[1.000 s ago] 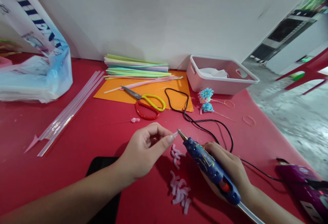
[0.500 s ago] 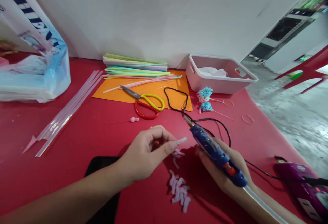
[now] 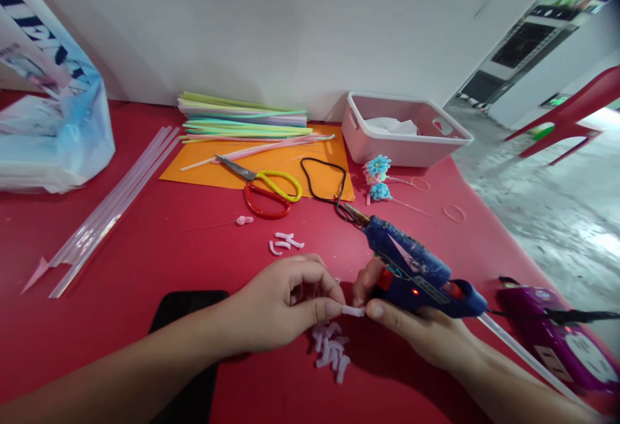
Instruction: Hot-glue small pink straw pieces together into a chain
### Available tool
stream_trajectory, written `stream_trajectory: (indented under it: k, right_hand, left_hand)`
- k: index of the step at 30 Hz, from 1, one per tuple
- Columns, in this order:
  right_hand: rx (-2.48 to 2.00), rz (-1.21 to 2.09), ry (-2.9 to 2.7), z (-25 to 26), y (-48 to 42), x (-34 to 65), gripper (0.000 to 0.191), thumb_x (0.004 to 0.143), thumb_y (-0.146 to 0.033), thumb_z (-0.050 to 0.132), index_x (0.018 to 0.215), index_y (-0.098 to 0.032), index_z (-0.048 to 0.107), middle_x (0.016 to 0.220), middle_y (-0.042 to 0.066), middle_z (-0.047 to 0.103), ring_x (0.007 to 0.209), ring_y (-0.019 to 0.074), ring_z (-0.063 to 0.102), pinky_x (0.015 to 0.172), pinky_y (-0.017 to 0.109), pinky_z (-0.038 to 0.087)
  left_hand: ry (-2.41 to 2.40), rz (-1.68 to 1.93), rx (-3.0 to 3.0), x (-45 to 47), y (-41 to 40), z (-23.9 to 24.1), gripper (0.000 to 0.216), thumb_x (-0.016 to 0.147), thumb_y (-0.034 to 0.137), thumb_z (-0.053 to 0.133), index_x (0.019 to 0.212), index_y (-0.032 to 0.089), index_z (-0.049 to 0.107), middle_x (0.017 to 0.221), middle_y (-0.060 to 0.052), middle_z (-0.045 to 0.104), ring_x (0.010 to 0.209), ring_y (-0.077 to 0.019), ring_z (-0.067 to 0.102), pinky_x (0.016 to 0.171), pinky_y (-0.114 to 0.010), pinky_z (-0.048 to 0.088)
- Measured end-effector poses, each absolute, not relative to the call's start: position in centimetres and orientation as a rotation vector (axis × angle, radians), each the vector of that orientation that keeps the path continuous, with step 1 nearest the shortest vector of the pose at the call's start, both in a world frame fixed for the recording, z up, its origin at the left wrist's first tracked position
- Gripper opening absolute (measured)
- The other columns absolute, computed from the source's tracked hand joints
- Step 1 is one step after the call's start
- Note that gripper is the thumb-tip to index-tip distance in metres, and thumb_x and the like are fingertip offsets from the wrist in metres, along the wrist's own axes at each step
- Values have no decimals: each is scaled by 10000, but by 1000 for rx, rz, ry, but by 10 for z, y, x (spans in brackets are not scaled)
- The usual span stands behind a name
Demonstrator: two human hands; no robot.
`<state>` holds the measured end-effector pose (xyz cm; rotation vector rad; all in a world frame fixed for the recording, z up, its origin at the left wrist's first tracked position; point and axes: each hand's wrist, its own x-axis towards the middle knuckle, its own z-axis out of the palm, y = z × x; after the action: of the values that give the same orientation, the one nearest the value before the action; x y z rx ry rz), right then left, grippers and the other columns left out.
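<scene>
My left hand (image 3: 290,301) pinches a short pale pink straw piece (image 3: 352,311) between thumb and forefinger. My right hand (image 3: 416,327) is wrapped round a blue glue gun (image 3: 416,269), its brass nozzle pointing up and left, and its forefinger tip touches the other end of the same straw piece. A small heap of cut pink straw pieces (image 3: 332,349) lies on the red table (image 3: 169,243) just below the fingers. A few more cut pieces (image 3: 285,243) lie further back.
Red and yellow scissors (image 3: 264,188) and a black cord lie on orange paper (image 3: 213,172) before a stack of coloured straws (image 3: 242,120). Glue sticks (image 3: 111,207) lie left, a plastic bag (image 3: 48,120) far left, a white bin (image 3: 402,133), blue flowers (image 3: 376,178), a purple device (image 3: 557,333) right.
The glue gun has swung away from the straw piece and tilted flatter in my right hand. Both hands came closer together and toward me, with the right forefinger now meeting the straw piece.
</scene>
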<state>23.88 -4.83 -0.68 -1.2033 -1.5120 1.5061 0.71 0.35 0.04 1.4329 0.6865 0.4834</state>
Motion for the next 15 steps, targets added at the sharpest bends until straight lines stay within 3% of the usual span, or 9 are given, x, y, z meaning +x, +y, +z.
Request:
stream_trajectory:
  k: [6,11,15]
  right_hand:
    - [-1251,1503,-1521,-8,-54,239,164,927,-419,673,922,-256,662,864,2,644,809,144,594,782,286,502]
    - [-1178,1436,-1387,-11,-53,236,128,933,-365,682,914,-259,612,828,-15,634,766,130,577,735,267,483]
    - [-1160,1434,-1325,-13,-52,233,125,924,-350,700,942,-280,598,836,-33,643,763,113,576,723,248,469]
  left_hand:
    - [767,512,1500,9,3,2,123,867,258,645,828,145,675,792,-14,589,670,-137,570,612,-266,452]
    - [754,826,1908,8,-1,1,86,907,160,604,933,142,683,829,-28,644,764,-138,598,702,-261,470]
    - [758,985,2177,7,-5,-6,105,894,216,679,966,140,674,874,-54,689,823,-172,608,766,-311,471]
